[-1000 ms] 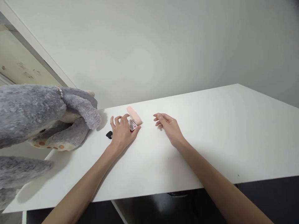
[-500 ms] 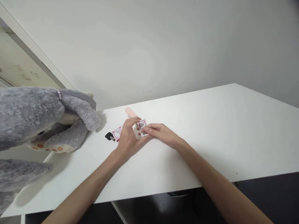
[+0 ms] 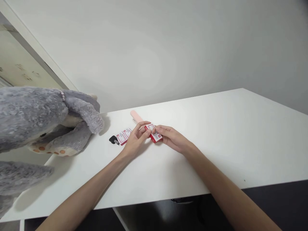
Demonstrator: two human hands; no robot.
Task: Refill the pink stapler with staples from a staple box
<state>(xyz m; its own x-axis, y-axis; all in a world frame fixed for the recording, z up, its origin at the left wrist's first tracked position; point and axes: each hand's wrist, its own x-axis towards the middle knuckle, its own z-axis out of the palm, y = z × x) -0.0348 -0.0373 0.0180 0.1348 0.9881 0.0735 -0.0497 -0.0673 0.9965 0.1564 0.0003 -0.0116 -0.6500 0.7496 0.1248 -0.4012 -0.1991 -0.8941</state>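
Head view, the only one.

Change over the last second: the left hand [image 3: 134, 141] was lying flat over the small boxes and the right hand [image 3: 171, 138] sat open and well apart. Half a second ago the two hands met on one box, its white label face up. Now the red-and-white box [image 3: 155, 136] is turned so a red side faces the camera.

Fingers: the left fingers [image 3: 142, 129] pinch the box's left end, thumb and forefinger pressed on it. The right fingers [image 3: 160, 129] pinch its right end, and the other fingers are curled under. Neither hand is spread any more.

Box location: between the two sets of fingertips, touching both. It's at counter [image 3: 216, 134] level or just above. I can't tell whether it rests on the surface.

With the left hand off the pile, two more boxes [image 3: 124, 136] show. They lie flat just left of the left fingers, side by side. A black piece [image 3: 112, 139] sits just beyond them, further left. The pink bar [image 3: 135, 115] lies just behind the left fingers, apart from them.

The grey plush toy [image 3: 48, 118] is well left of both hands, at the counter's edge, same place as before.

Read: one box has been singled out from the rest and is under two-handed fingertip control, and its orientation is changing.
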